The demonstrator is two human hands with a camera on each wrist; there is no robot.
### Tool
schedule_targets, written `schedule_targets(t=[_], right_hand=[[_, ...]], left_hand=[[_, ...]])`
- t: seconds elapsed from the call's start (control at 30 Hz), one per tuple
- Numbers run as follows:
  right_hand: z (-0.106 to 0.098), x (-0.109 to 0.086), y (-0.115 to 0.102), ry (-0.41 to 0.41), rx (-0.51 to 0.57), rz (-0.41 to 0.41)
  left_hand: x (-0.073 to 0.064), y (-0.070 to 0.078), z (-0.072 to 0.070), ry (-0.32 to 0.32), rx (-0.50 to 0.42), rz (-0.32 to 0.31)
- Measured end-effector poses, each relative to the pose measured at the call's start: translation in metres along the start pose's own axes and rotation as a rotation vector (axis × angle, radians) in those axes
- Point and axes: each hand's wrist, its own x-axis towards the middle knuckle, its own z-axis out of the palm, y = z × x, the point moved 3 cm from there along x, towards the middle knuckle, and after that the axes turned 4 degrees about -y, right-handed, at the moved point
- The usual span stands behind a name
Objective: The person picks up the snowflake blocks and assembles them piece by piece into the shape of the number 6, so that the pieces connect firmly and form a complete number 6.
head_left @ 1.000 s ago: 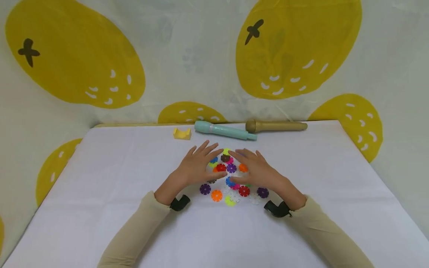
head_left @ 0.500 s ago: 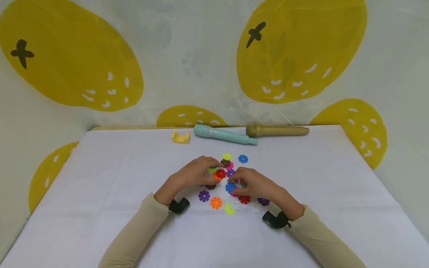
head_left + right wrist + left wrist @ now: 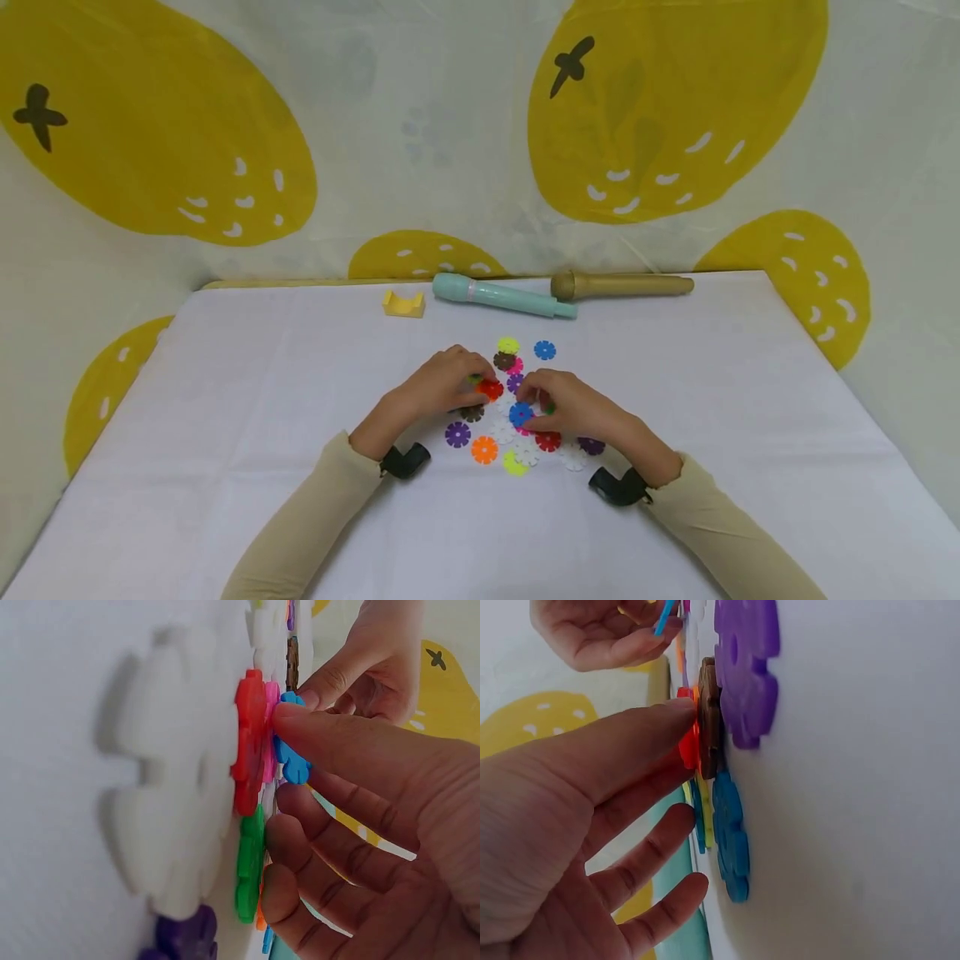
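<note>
Small plastic notched building discs of many colours lie in a loose pile on the white tabletop. My left hand (image 3: 442, 382) is at the pile's left side, pinching a red disc (image 3: 491, 389) between thumb and forefinger; its other fingers spread loosely in the left wrist view. Opposite it, my right hand (image 3: 570, 404) pinches a blue disc (image 3: 521, 414), which in the left wrist view looks tilted up off the pile. A green disc (image 3: 250, 866) lies beside the right fingers, and a brown disc (image 3: 709, 716) is close to the left thumb.
Behind the pile lie a mint-green microphone-shaped stick (image 3: 510, 297) and a gold one (image 3: 626, 285). A small yellow notched block (image 3: 403, 305) stands to their left. A patterned cloth (image 3: 420, 167) hangs at the table's back edge.
Both hands came down from over the pile with spread fingers, then closed on single discs, the left on red and the right on blue. The camera view has shifted slightly.
</note>
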Motion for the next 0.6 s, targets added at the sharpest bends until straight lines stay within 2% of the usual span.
schedule_targets(t=[0.27, 0.6], right_hand=[[0.0007, -0.0015, 0.0014, 0.018, 0.057, -0.017], [0.0011, -0.0009, 0.0068, 0.071, 0.084, -0.059]], left_hand=[[0.0025, 0.0003, -0.0006, 0.069, 0.016, 0.017], [0.0020, 0.0015, -0.0013, 0.114, -0.024, -0.103]])
